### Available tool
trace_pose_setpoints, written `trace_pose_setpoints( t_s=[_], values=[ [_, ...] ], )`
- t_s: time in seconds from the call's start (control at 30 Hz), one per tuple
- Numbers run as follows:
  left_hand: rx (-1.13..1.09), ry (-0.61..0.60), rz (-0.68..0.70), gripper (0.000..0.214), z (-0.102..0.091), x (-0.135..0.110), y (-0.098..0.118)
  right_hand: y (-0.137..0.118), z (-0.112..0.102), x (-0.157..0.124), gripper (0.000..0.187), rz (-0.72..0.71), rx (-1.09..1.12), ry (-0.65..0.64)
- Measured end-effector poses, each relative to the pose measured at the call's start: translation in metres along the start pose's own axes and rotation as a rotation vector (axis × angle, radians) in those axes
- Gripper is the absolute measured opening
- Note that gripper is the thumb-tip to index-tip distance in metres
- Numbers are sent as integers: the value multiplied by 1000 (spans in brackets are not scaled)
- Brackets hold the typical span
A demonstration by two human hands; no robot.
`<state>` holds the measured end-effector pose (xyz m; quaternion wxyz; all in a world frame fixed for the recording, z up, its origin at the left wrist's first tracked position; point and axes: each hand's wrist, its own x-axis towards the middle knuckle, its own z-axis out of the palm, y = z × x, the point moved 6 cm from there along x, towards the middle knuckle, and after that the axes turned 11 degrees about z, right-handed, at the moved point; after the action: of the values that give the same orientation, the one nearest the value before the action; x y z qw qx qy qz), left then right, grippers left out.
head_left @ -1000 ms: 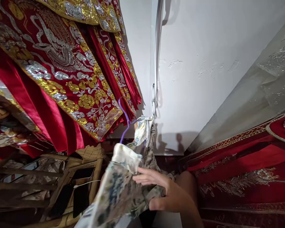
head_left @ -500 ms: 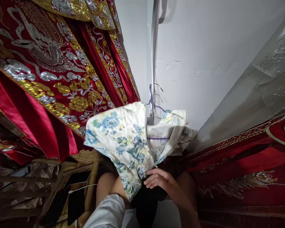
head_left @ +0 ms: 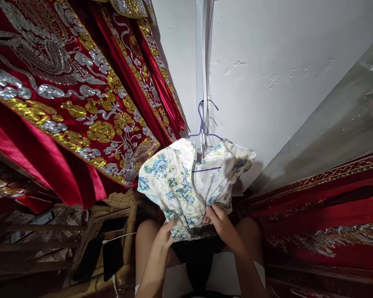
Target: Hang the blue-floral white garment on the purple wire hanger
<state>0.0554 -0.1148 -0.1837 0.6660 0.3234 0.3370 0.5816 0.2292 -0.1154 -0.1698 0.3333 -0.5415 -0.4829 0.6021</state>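
Note:
A white blouse with blue, yellow and green flowers point(head_left: 177, 186) hangs on a purple hanger point(head_left: 201, 120), its V-shaped neckline facing me. My left hand point(head_left: 166, 232) grips the lower left edge of the blouse, thumb on the outside and the other fingers partly hidden by cloth. Near the bottom of the neckline, my right hand point(head_left: 216, 217) pinches the blouse's front, fingers closed on the fabric. Through the neck opening the hanger's purple crossbar shows.
Red embroidered cloth with gold and silver sequins point(head_left: 102, 111) hangs at the left. More red beaded cloth point(head_left: 329, 215) lies at the right. Dark phones point(head_left: 113, 254) with a white cable rest on a bamboo seat point(head_left: 132, 223). A pale metal post point(head_left: 200, 54) stands against the white wall.
The blouse has dropped onto the hanger's shoulders and hangs straighter. My left hand has come out from behind the cloth to its lower left edge; my right hand has closed on the front.

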Motion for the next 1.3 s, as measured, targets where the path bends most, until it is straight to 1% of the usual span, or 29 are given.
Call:
trace_pose_setpoints(
  t_s=[0.07, 0.1, 0.13, 0.17, 0.2, 0.23, 0.3, 0.33, 0.37, 0.4, 0.43, 0.5, 0.53, 0.57, 0.63, 0.67, 0.73, 0.8, 0.87, 0.93, 0.97, 1.03, 1.1, 1.13, 1.17, 1.2, 1.23, 1.27, 1.3],
  values=[
    [84, 70, -62, 66, -8, -5, 0, -2, 7, 3, 39, -19, 9, -22],
    [131, 105, -71, 64, -11, -6, 1, -3, 9, 5, 38, -24, 24, -29],
    [174, 142, -52, 61, -14, -5, 3, -4, 12, 6, 38, -25, 48, -31],
    [221, 190, -5, 57, -17, -2, 5, -5, 13, 6, 39, -21, 79, -28],
    [284, 264, 77, 52, -22, 1, 8, -5, 12, 6, 40, -16, 114, -14],
    [369, 368, 197, 49, -29, 4, 13, -4, 11, 6, 40, -7, 146, 7],
    [585, 611, 524, 44, -38, 1, 24, -3, 6, 4, 40, 10, 183, 61],
    [690, 685, 685, 42, -37, -3, 27, -2, 3, 2, 40, 18, 182, 80],
    [780, 686, 805, 39, -31, -6, 26, -1, 2, 1, 39, 28, 172, 92],
    [855, 603, 863, 35, -21, -6, 21, 1, 1, 0, 40, 41, 153, 90],
    [910, 457, 854, 31, -8, -3, 12, 2, 3, -1, 40, 53, 130, 75],
    [943, 129, 708, 19, 19, 2, -15, 6, 8, -1, 39, 64, 90, 38],
    [931, 24, 622, 13, 29, 3, -27, 6, 11, 1, 38, 62, 77, 23],
    [910, -27, 554, 8, 35, 4, -36, 5, 14, 3, 37, 54, 70, 11],
    [872, -32, 489, 11, 39, 8, -44, -5, 15, 10, 37, 34, 74, 10],
    [874, -30, 478, 14, 38, 12, -45, -15, 13, 14, 38, 19, 86, 21],
    [929, -60, 471, 20, 34, 22, -42, -47, 3, 23, 39, -33, 129, 67],
    [1023, -118, 472, 25, 31, 33, -38, -93, -11, 30, 38, -127, 191, 130],
    [1149, -198, 485, 26, 33, 39, -34, -143, -20, 32, 36, -223, 199, 186],
    [1313, -347, 500, 21, 42, 40, -33, -186, -21, 29, 33, -310, 231, 224],
    [1398, -435, 501, 18, 48, 39, -33, -202, -19, 25, 32, -350, 248, 228],
    [1529, -597, 478, 12, 58, 37, -30, -221, -13, 17, 32, -408, 272, 211],
    [1574, -700, 444, 11, 66, 35, -17, -224, -10, 11, 32, -431, 274, 207],
    [1560, -731, 441, 14, 71, 34, -5, -221, -10, 10, 31, -429, 275, 214],
    [1522, -748, 456, 19, 77, 35, 10, -217, -12, 9, 31, -422, 277, 224],
    [1463, -737, 501, 23, 85, 36, 30, -213, -14, 8, 31, -413, 277, 230],
    [1384, -691, 570, 25, 93, 39, 53, -210, -16, 8, 32, -404, 270, 233],
    [1297, -597, 665, 26, 101, 43, 80, -207, -17, 8, 32, -395, 259, 230],
    [1209, -460, 784, 25, 107, 47, 109, -207, -18, 7, 32, -388, 245, 222]
  ],
)
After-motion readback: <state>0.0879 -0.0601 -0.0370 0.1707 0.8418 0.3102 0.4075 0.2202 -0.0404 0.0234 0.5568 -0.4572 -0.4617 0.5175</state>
